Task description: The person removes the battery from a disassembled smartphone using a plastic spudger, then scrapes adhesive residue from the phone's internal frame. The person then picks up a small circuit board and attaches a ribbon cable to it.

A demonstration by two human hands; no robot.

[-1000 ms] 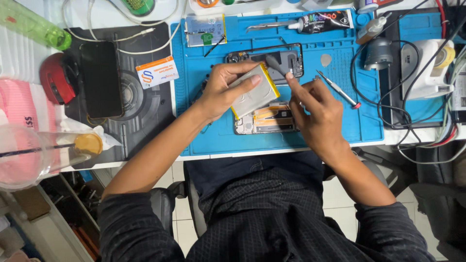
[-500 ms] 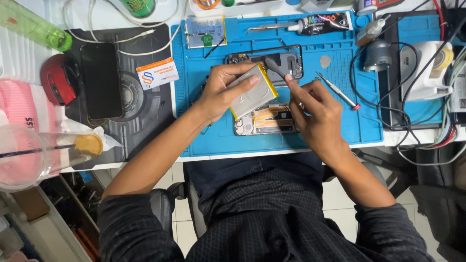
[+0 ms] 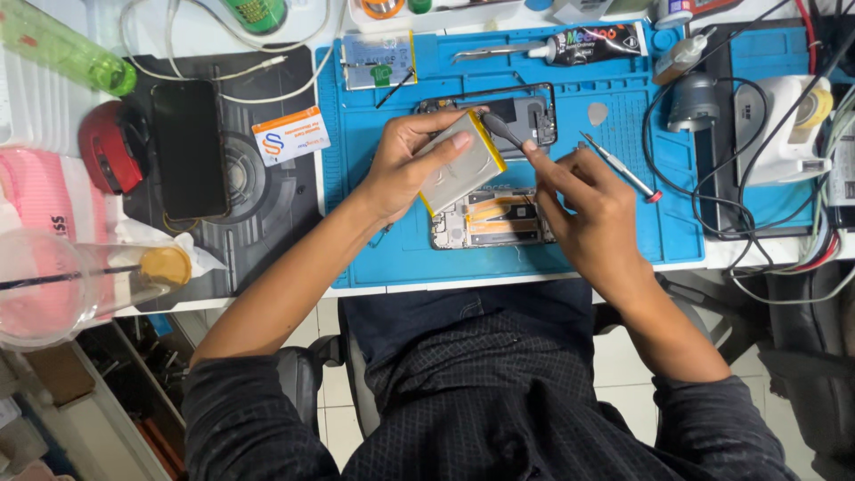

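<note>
My left hand [image 3: 405, 165] holds a flat silver phone battery with a yellow edge [image 3: 462, 163], lifted at a tilt above the blue work mat [image 3: 623, 223]. My right hand [image 3: 574, 209] pinches a thin dark strip [image 3: 501, 130] that runs from the battery's upper corner. Below both hands lies an opened phone body [image 3: 492, 221] with its inner parts showing. A dark phone frame [image 3: 531, 111] lies on the mat just behind the battery.
A screwdriver with a red end [image 3: 621, 167], a glue tube [image 3: 592, 43], tweezers [image 3: 488, 53] and a pick [image 3: 598, 113] lie on the mat. A black phone [image 3: 188, 148] and a card [image 3: 289, 135] sit on a dark mat at left. Cables and a white device [image 3: 784, 120] crowd the right.
The battery has tilted up a little more in my left hand, and my right hand's fingers have moved up to its top corner, drawing out the dark strip.
</note>
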